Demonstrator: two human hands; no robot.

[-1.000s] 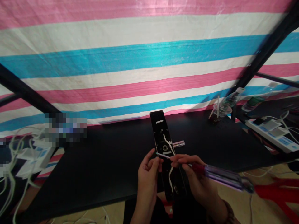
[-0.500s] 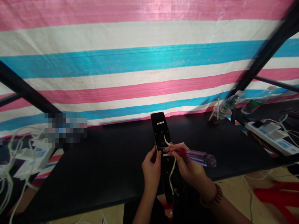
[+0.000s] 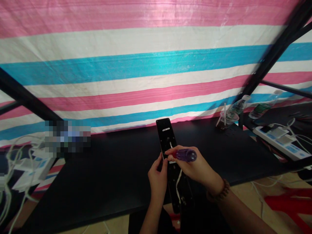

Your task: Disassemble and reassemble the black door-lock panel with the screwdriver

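Screwdriver [image 3: 185, 155] has swung steeper over the black panel [image 3: 173, 178].

Left hand [image 3: 158, 174] and right hand [image 3: 196, 167] are bare; a brown beaded bracelet [image 3: 224, 191] circles the right wrist [image 3: 217, 186]; black clothing [image 3: 136, 221] shows near.

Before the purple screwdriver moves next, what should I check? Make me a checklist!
1. Right hand holding the screwdriver: ok.
2. Left hand at the edge of the black panel: ok.
3. Screwdriver tip seated in a screw: cannot tell, the right hand hides it.
4. White cable clear of the tip: cannot tell, partly covered.
5. Whole panel over the table: not ok, its near end sticks past the edge.
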